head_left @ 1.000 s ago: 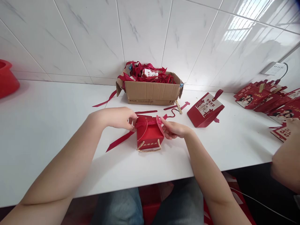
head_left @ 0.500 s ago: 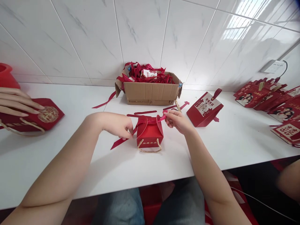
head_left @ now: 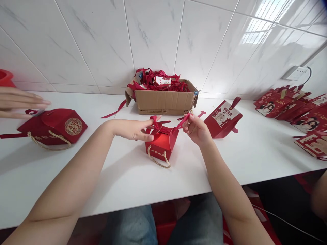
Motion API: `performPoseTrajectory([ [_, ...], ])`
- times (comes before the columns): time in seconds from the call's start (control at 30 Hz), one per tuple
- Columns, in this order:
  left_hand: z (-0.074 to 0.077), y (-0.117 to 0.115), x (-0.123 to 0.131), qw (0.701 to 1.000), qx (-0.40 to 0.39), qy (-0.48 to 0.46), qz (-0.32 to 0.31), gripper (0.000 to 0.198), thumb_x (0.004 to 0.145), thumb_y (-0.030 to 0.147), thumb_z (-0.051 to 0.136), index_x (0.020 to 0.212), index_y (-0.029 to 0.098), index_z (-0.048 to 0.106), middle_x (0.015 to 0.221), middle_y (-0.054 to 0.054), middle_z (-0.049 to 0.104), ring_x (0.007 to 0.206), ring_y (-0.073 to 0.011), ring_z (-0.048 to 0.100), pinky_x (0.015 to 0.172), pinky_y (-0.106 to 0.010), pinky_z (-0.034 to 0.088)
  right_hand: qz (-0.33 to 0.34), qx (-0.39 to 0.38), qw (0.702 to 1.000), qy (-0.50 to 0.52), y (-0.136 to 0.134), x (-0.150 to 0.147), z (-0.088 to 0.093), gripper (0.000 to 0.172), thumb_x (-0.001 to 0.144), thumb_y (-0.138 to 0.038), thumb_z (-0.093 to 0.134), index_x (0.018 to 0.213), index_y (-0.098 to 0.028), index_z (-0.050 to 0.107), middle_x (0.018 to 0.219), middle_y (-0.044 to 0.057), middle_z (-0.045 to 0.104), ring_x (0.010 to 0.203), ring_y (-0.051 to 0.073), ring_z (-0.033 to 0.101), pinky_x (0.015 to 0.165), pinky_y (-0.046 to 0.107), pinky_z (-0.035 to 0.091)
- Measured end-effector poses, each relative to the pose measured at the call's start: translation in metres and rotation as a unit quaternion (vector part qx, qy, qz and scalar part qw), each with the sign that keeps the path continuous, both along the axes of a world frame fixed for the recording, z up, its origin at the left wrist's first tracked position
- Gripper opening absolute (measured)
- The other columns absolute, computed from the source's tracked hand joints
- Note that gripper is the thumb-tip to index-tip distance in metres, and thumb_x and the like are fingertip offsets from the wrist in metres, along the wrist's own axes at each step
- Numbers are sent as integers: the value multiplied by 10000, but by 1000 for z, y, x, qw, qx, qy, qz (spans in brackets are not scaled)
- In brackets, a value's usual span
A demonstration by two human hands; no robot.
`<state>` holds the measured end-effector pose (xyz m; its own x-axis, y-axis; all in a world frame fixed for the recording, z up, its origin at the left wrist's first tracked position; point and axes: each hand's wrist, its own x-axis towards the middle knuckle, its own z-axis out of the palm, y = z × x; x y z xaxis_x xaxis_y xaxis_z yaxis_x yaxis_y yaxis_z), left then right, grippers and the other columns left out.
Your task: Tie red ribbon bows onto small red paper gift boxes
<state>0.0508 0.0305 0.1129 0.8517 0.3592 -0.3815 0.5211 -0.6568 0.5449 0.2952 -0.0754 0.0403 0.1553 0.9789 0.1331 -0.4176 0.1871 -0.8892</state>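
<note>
A small red gift box (head_left: 160, 146) with a twisted cream rope handle sits on the white table, turned slightly. Red ribbon (head_left: 176, 128) runs through its top flaps. My left hand (head_left: 134, 130) is at the box's left side, its thumb apart near the top edge; the ribbon's left part loops at its fingertips. My right hand (head_left: 196, 129) pinches the ribbon's other part, pulled up and to the right of the box. How the ribbon crosses between the flaps is partly hidden.
Behind stands a cardboard box (head_left: 166, 102) full of red ribbons. A red and white gift box (head_left: 223, 119) is to the right, with several red bags (head_left: 276, 103) beyond. On the left, another person's hand (head_left: 20, 102) hovers over a red box (head_left: 58, 126).
My left hand has risen with the ribbon's left part, which lay on the table before. The small box has turned and shifted slightly left. The left neighbour's hand has lifted off its box.
</note>
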Motion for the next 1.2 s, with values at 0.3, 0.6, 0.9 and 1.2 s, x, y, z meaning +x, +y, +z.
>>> performPoseTrajectory([
  [0.3,3,-11,14,937,-85,-292,173,409,807,548,608,1034,232,737,1124,-87,709,1041,-241,646,924,-396,518,-34,10,999,3,-1,-4,2,208,738,-448,663,827,-262,642,912,-2,657,854,139,594,718,265,498],
  [0.6,14,-25,12,920,-96,-336,181,403,765,574,647,859,201,768,1082,-100,717,909,-249,691,839,-410,577,-5,29,999,-20,-4,-8,5,204,762,-449,654,815,-251,659,930,2,656,828,128,603,726,264,509],
  [0.9,20,-32,13,897,-72,-379,216,481,785,592,619,1056,209,725,982,-96,740,861,-243,695,806,-402,584,-7,56,996,-73,-6,-14,20,257,774,-484,636,907,-265,660,937,10,686,856,143,629,767,281,516],
  [1.2,54,-34,22,855,34,-474,208,342,795,505,654,800,178,756,915,-64,734,961,-251,666,882,-365,524,4,60,976,-208,6,-32,88,220,803,-389,670,875,-181,683,810,25,698,784,135,660,781,287,537],
])
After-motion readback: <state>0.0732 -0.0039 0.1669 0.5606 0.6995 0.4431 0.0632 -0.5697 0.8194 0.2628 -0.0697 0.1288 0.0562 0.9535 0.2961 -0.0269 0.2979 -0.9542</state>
